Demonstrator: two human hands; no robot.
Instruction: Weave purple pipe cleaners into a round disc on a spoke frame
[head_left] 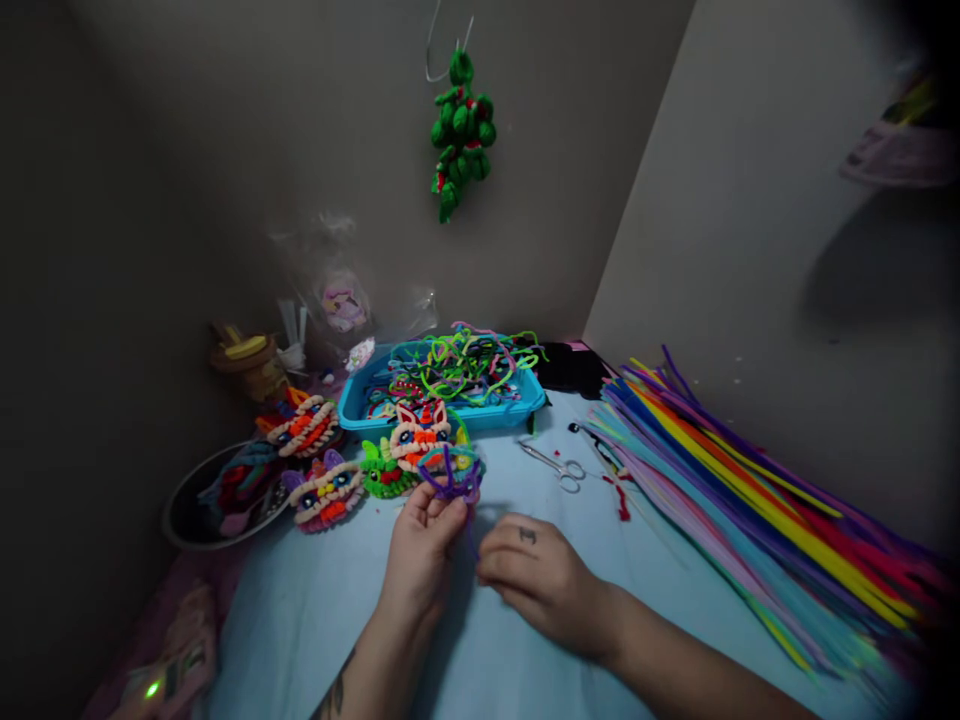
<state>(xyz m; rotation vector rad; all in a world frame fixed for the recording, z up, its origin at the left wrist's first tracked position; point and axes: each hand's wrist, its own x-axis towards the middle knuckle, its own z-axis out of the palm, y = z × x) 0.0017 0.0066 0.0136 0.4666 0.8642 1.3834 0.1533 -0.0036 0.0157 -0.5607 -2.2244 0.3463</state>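
Observation:
In the head view my left hand (pixel 424 545) is closed, pinching a tangle of purple pipe cleaners (pixel 448 480) between thumb and fingers. A purple strand hangs from it toward my right hand (pixel 544 580). That hand is curled, its fingertips pressed together at the strand's lower end, though the exact grip is hard to make out. Just behind the left hand sit finished pipe-cleaner animal heads: an orange and cream one (pixel 421 440), a green one (pixel 386 470) and a purple-eared one (pixel 326 492).
A blue tray (pixel 442 415) of tangled pipe cleaners stands at the back. Scissors (pixel 555 462) lie right of it. Long coloured pipe cleaners (pixel 735 500) cover the right side. A metal bowl (pixel 180 520) is at left. A green ornament (pixel 463 130) hangs on the wall.

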